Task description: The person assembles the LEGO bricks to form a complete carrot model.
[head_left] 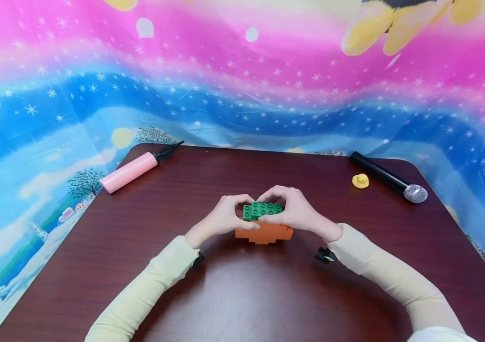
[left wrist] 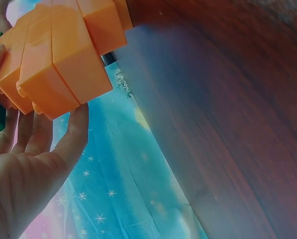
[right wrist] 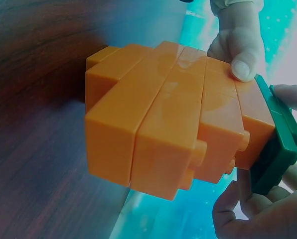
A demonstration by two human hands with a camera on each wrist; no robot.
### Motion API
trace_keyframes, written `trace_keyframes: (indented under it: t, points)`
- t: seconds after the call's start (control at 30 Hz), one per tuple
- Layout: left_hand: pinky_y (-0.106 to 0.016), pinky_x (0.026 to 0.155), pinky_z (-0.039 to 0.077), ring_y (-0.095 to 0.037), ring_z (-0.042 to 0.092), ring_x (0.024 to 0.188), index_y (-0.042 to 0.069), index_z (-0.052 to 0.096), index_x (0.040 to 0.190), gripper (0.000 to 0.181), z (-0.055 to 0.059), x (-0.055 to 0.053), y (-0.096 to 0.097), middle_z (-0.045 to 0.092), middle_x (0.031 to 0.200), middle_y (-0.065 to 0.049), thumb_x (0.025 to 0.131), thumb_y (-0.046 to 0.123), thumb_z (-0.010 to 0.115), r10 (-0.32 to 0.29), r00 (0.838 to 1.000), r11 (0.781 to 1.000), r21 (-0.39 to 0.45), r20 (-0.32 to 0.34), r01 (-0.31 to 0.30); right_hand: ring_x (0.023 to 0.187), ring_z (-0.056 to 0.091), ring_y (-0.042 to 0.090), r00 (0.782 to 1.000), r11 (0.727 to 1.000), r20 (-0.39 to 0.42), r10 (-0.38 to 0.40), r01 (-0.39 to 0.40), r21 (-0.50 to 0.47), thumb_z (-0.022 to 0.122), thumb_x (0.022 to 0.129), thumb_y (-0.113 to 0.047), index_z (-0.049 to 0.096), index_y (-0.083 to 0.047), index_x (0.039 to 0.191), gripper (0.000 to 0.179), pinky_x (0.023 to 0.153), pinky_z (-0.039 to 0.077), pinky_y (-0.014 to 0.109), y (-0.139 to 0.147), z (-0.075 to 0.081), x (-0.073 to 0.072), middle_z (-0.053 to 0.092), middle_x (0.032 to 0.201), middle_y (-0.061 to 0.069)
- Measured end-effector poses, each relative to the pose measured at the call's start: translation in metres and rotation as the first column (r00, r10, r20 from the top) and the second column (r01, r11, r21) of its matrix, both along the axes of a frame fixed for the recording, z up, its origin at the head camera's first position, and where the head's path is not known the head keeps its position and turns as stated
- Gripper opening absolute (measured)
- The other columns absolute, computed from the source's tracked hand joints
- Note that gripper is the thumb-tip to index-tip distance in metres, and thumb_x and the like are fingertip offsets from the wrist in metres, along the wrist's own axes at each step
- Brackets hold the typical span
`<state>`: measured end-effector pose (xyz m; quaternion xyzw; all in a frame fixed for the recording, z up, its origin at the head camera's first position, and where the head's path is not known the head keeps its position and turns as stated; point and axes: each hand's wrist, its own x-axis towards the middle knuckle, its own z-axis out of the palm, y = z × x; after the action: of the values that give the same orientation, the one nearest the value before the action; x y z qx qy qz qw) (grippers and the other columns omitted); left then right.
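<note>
Plastic toy bricks form a stepped orange stack standing on the table, with green bricks on top, their studs facing up. My left hand holds the stack's left side, its thumb on the front of the orange bricks and its fingers behind. From the right, my right hand pinches the upper green brick between thumb and fingers. The right wrist view shows a green base piece tilted against the end of the orange stack. Whether it is fully seated I cannot tell.
A pink hand pump with a black nozzle lies at the table's back left. At the back right are a small yellow rubber duck and a black microphone. A printed cloth hangs around the dark wooden table.
</note>
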<state>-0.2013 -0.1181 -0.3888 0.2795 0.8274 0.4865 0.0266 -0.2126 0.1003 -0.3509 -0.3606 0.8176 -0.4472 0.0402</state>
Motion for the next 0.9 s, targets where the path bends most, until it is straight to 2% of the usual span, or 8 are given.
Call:
trace_keyframes:
  t: [0.27, 0.47, 0.73, 0.9]
  points:
    - [-0.039, 0.075, 0.055, -0.013, 0.06, 0.082, 0.009, 0.065, 0.103, 0.037, -0.0003, 0.0001, -0.0004, 0.068, 0.095, -0.002, 0.073, 0.019, 0.084, 0.005, 1.0, 1.0, 0.003, -0.02, -0.005, 0.075, 0.062, 0.015, 1.0, 1.0, 0.018, 0.014, -0.013, -0.015, 0.082, 0.074, -0.013, 0.072, -0.01, 0.103, 0.031, 0.068, 0.054, 0.028, -0.0001, -0.0007, -0.0003, 0.067, 0.096, 0.004]
    - [-0.038, 0.072, 0.055, -0.013, 0.059, 0.081, 0.009, 0.065, 0.103, 0.037, 0.001, -0.0002, 0.0011, 0.068, 0.094, -0.002, 0.073, 0.02, 0.084, 0.0, 1.0, 1.0, 0.006, -0.009, 0.0, 0.074, 0.06, 0.016, 1.0, 1.0, 0.027, 0.011, -0.01, -0.02, 0.081, 0.074, -0.012, 0.073, -0.01, 0.101, 0.028, 0.065, 0.053, 0.028, 0.0001, -0.0005, -0.0005, 0.065, 0.093, 0.004]
    - [-0.048, 0.078, 0.053, -0.014, 0.059, 0.083, 0.009, 0.066, 0.103, 0.037, 0.001, -0.0017, 0.0021, 0.068, 0.093, -0.002, 0.072, 0.019, 0.084, -0.003, 1.0, 1.0, 0.003, -0.008, 0.003, 0.076, 0.059, 0.018, 0.999, 0.999, 0.051, 0.019, -0.018, -0.029, 0.083, 0.074, -0.015, 0.074, -0.009, 0.101, 0.029, 0.064, 0.053, 0.028, 0.0005, -0.0017, -0.002, 0.064, 0.09, 0.004]
    - [-0.044, 0.077, 0.054, -0.013, 0.059, 0.083, 0.01, 0.065, 0.104, 0.038, 0.0012, -0.002, 0.0017, 0.068, 0.094, -0.001, 0.073, 0.021, 0.084, -0.001, 1.0, 1.0, -0.024, -0.014, 0.0, 0.075, 0.058, 0.017, 0.999, 1.0, 0.037, 0.004, -0.003, -0.025, 0.083, 0.074, -0.016, 0.074, -0.01, 0.102, 0.03, 0.063, 0.052, 0.027, 0.001, -0.0032, -0.0006, 0.064, 0.09, 0.003]
